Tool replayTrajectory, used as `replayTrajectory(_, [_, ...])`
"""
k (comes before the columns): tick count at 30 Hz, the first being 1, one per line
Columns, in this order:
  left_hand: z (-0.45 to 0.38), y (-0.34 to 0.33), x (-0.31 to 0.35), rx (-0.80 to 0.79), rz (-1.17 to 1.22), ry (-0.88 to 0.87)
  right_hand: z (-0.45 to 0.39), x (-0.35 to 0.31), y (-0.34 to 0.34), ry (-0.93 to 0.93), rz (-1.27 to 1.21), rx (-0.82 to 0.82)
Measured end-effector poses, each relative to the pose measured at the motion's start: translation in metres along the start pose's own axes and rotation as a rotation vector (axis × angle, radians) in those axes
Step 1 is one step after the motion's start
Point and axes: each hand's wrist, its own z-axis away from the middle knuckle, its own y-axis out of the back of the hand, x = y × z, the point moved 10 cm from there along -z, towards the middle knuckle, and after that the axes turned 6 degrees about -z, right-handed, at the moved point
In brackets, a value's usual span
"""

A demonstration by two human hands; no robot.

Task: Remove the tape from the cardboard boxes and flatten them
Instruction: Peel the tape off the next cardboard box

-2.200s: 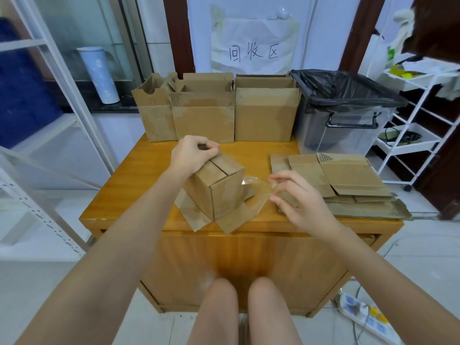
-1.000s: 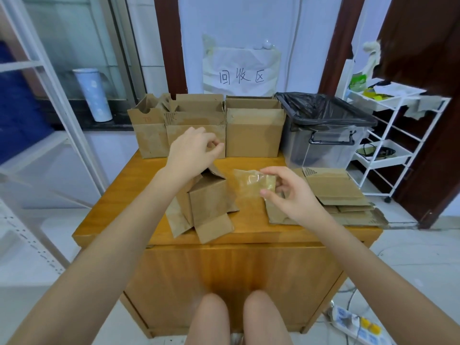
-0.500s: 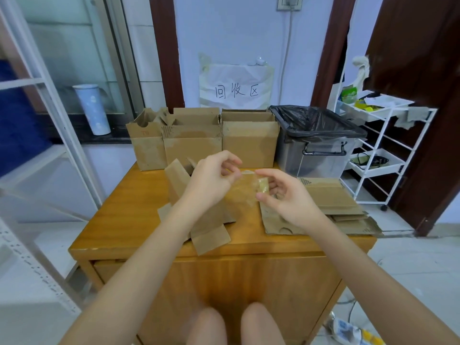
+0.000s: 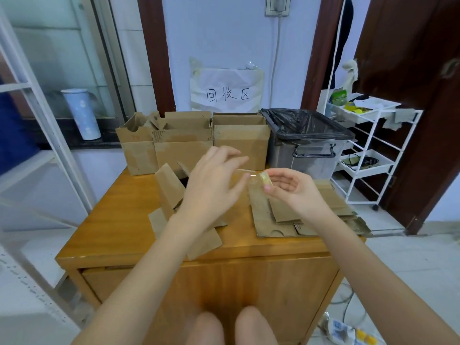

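On the wooden table (image 4: 119, 220), an opened cardboard box (image 4: 169, 192) lies partly hidden behind the left hand (image 4: 211, 188), whose fingers are spread loose, holding nothing. Just right, the right hand (image 4: 288, 188) pinches a crumpled strip of clear tape (image 4: 261, 179), which looks light, limp and sticky. The box looks light and stiff, best gripped by its flaps. Flattened boxes (image 4: 286, 220) lie rightmost.
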Motion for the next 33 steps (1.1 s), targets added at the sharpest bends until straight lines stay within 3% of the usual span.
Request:
replayTrajectory(7, [0.016,-0.046,-0.005,-0.173,0.130,0.174,-0.001,0.002,-0.009,0.018,-0.022,-0.029])
replayTrajectory(10, [0.020,-0.056,-0.012,-0.211,0.439,0.344,-0.002,-0.003,-0.008,0.077,0.054,-0.020])
replayTrajectory(13, [0.023,-0.061,-0.021,-0.173,0.666,0.469,0.000,-0.012,-0.007,0.148,0.111,0.042])
replayTrajectory(17, [0.021,-0.059,-0.029,-0.111,0.767,0.528,0.002,-0.018,-0.014,0.229,0.152,0.095])
replayTrajectory(24, [0.012,-0.053,-0.029,-0.194,0.760,0.442,0.000,-0.004,-0.029,0.073,0.038,-0.045])
replayTrajectory(26, [0.015,-0.058,-0.032,-0.230,0.642,0.476,0.000,-0.004,-0.027,0.090,0.089,-0.033])
replayTrajectory(29, [0.019,-0.050,-0.035,-0.157,0.435,0.497,-0.001,-0.005,-0.020,0.115,0.138,0.041])
replayTrajectory(33, [0.022,-0.054,-0.026,-0.170,0.593,0.526,0.000,-0.015,-0.022,0.176,0.145,0.054])
